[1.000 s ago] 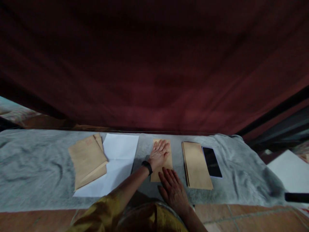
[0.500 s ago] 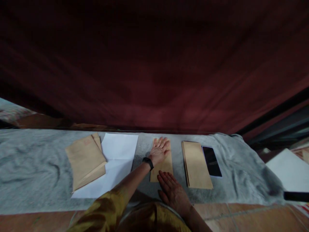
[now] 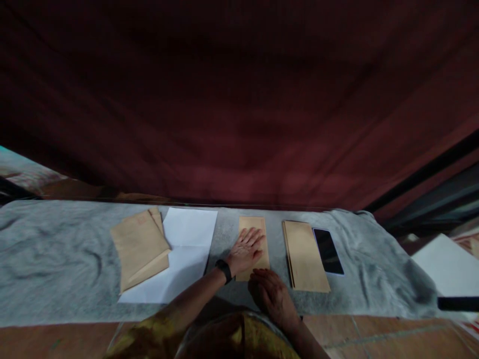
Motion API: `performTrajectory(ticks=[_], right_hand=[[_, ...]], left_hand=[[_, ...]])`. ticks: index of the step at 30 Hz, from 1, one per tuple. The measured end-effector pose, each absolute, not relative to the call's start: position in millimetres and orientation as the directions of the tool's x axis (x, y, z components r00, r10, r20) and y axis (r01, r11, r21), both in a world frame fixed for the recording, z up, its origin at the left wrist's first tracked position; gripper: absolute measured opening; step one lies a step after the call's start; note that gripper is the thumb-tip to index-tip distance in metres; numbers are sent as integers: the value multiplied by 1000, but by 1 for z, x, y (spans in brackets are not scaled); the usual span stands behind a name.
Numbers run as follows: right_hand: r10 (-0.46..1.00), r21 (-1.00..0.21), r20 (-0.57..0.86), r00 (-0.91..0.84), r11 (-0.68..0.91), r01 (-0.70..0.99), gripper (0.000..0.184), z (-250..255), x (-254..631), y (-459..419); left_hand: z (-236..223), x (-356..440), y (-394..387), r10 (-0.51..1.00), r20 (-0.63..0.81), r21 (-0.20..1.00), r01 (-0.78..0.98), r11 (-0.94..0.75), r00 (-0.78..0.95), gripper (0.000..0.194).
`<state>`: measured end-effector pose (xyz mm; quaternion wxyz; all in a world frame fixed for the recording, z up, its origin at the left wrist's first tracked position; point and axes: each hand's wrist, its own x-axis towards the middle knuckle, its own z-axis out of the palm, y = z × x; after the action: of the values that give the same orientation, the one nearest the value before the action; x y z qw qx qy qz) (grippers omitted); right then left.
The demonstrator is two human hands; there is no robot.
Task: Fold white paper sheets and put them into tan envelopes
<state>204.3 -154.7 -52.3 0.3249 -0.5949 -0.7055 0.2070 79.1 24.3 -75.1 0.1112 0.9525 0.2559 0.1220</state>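
"At least two tan paper envelopes (image 3: 140,242) at the far left. How do they lie?"

"Askew, one over another, on a rumpled grey plush cloth (image 3: 56,259). Their right side overlaps a large white paper sheet (image 3: 190,227) with a crease running across it."

"And next along?"

"A shiny mustard-yellow sleeve (image 3: 153,331), then a forearm with a black wristband (image 3: 224,270), leading to the left hand (image 3: 246,249). It lies palm down, the fingers stretched out and slightly spread."

"On what?"

"A single narrow tan paper envelope (image 3: 251,223), flat on the cloth in the middle, between the white sheet and the goods to the right. Its far end shows beyond the fingertips."

"Where is the right hand (image 3: 272,296)?"

"At that envelope's near end, by the right corner. Its fingers are bent and close together, back of the hand upward. Whether they pinch the paper's edge, I cannot tell; the fingertips are in shadow."

"Further right?"

"A neat stack of long tan envelopes (image 3: 306,254), well apart from the middle one and slightly tilted. Just beside it lies a dark-screened phone with a pale purple rim (image 3: 329,252)."

"And last?"

"Past the cloth's right end, a flat white panel (image 3: 449,267); I can't tell what it belongs to."
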Motion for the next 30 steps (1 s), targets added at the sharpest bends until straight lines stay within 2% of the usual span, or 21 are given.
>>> performTrajectory(ticks=[6, 9, 14, 18, 30], right_hand=[[959, -723, 270, 82, 146, 675, 34, -66, 202, -159], [929, -704, 331, 165, 127, 699, 36, -77, 206, -154], [931, -545, 364, 13, 201, 814, 49, -88, 211, -115], [960, -440, 277, 33, 97, 893, 50, -90, 204, -74], [919, -424, 341, 199, -38, 905, 54, -89, 213, -7]], left_hand=[[-73, 44, -23, 459, 198, 197, 423, -884, 866, 53], [-73, 25, -44, 421, 190, 155, 397, -905, 887, 58], [-81, 8, -60, 265, 181, 148, 240, -959, 947, 58], [-86, 8, -59, 250, 194, 176, 217, -960, 949, 56], [-85, 9, -57, 238, 178, 195, 203, -960, 955, 57]])
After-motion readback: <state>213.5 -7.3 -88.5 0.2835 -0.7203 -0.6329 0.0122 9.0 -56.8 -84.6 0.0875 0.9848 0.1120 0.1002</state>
